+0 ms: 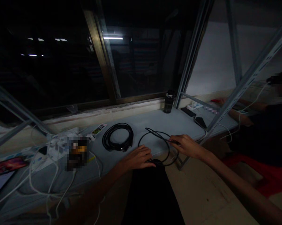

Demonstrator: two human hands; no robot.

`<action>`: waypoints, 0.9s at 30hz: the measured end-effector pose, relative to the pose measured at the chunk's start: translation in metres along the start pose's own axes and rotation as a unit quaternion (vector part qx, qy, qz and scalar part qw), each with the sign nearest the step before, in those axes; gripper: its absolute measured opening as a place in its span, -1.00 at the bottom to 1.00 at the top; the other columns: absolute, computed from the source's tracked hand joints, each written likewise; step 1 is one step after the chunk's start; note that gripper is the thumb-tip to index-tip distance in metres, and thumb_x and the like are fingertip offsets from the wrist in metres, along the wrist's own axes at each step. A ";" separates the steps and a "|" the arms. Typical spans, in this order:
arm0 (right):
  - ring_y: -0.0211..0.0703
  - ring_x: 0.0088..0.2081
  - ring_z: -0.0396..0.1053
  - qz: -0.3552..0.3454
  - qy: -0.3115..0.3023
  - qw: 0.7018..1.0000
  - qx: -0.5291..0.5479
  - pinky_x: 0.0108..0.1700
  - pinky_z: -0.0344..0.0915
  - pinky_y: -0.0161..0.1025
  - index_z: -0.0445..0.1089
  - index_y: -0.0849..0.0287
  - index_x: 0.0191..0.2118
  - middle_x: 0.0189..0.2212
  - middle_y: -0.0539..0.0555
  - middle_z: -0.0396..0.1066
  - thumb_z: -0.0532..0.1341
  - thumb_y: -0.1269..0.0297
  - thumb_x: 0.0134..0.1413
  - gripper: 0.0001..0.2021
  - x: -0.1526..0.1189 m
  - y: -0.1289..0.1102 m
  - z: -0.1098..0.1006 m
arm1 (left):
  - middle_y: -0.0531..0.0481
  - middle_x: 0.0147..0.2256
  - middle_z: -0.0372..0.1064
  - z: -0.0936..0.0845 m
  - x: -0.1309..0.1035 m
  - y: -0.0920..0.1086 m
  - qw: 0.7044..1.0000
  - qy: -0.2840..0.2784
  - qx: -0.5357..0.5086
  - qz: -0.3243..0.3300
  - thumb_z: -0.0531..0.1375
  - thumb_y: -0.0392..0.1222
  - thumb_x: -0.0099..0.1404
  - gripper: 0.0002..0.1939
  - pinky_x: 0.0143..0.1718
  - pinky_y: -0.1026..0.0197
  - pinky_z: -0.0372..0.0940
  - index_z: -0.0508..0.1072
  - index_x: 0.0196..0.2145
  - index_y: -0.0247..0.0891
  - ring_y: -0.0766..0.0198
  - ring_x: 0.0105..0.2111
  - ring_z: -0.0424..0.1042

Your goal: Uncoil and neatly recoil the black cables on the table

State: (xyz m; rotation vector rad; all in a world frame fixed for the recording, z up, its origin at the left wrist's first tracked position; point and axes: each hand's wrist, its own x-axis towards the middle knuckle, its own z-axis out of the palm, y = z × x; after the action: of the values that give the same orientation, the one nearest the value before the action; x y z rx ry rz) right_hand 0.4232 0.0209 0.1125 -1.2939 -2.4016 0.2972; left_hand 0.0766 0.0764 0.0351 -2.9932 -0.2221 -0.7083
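Observation:
A black cable [167, 147] lies in loose loops at the front edge of the grey table, partly hanging over it. My left hand [139, 157] is closed on the near left side of the loops, with fingers together and thumb low. To the right, my right hand [185, 145] grips a stretch of the same cable just beyond the table edge. A dark, slim piece shows between its fingers, too dim to make out. Left of the loops rests a second black cable, a neat coil [105, 140], which neither hand touches.
A dark bottle [168, 102] stands by the window. White cords [54, 175], a phone [8, 165] and a blurred-out item [77, 153] crowd the left. Metal frame posts [251, 73] slant across the right. Another person [267, 131] sits there near a red stool [267, 178].

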 end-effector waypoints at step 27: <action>-0.37 -0.54 -0.20 0.239 0.283 0.588 0.719 -0.54 -0.07 -0.38 0.29 0.12 -0.36 -0.54 -0.19 -0.12 0.52 -0.42 0.16 -0.31 0.014 0.005 0.096 | 0.08 -0.55 0.15 -0.105 0.227 -0.099 0.961 -0.150 -0.212 -0.097 0.18 0.34 0.60 -0.28 -0.37 0.21 -0.04 0.46 -0.52 -0.31 0.35 -0.51 0.09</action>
State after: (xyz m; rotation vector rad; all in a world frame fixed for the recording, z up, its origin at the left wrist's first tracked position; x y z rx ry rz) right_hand 0.3781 0.0354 0.0280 -0.8243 -0.5915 1.3434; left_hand 0.2159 0.1934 0.2329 -3.5243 -0.4357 -0.3394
